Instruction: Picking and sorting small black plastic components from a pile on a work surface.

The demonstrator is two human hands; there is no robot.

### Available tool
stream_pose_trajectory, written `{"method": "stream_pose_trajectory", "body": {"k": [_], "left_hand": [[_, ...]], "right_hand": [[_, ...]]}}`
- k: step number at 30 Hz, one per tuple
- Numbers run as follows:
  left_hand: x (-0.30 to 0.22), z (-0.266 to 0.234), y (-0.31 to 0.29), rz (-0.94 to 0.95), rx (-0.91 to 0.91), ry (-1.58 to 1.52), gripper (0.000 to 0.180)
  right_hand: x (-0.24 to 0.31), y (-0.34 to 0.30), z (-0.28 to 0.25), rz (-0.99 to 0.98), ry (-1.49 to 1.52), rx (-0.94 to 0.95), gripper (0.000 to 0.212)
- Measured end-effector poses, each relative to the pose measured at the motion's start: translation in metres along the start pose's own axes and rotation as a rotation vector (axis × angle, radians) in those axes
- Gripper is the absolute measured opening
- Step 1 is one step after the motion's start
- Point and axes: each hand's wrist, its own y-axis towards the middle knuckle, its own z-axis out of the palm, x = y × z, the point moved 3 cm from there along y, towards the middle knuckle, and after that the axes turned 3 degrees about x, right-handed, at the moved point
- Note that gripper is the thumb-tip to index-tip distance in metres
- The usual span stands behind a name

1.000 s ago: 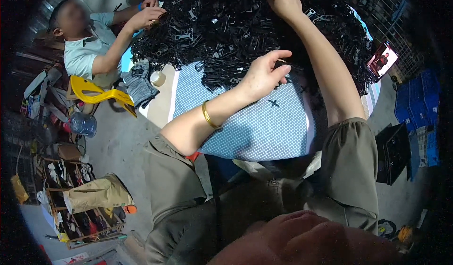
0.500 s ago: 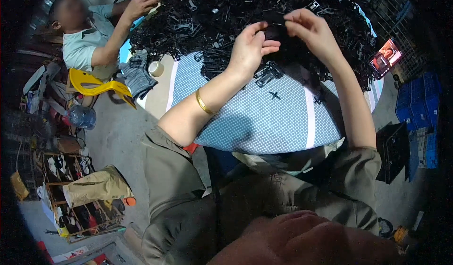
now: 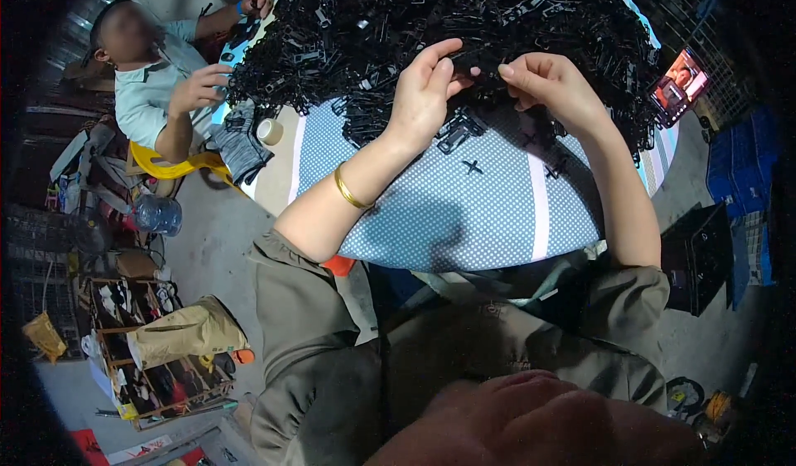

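Over the near edge of a large heap of black plastic parts (image 3: 373, 43), my two hands face each other. My left hand (image 3: 421, 97) has its index finger and thumb bent toward the heap; a gold bangle circles that wrist. My right hand (image 3: 557, 93) is closed, thumb against curled fingers. Whatever lies between the fingers is black on black, and I cannot make it out. Just below the hands, a black frame-shaped part (image 3: 458, 133) rests at the heap's edge. A small black cross-shaped piece (image 3: 473, 167) lies on the dotted blue-grey tablecloth (image 3: 414, 209).
Across the table at left sits a co-worker (image 3: 141, 76) with both hands near the heap. A tape roll (image 3: 269, 131) and grey patterned cloth (image 3: 240, 144) lie at the left edge. A lit phone (image 3: 680, 87) stands at right. Blue crates (image 3: 738, 167) are stacked on the floor beyond.
Both my hands have come lower, and my left has shifted slightly left. The co-worker's near hand has dropped from the heap to the table edge. The whole view has shifted a little.
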Motion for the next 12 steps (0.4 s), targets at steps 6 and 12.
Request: {"method": "stream_pose_trajectory", "body": {"k": [6,12], "left_hand": [[-0.003,0.003,-0.001,0.005,0.091,0.112,0.032],[-0.002,0.002,-0.001,0.006,0.104,0.133,0.033]], "right_hand": [[-0.005,0.003,-0.003,-0.024,0.152,0.100,0.028],[-0.007,0.005,-0.011,-0.019,0.142,0.088,0.033]]}}
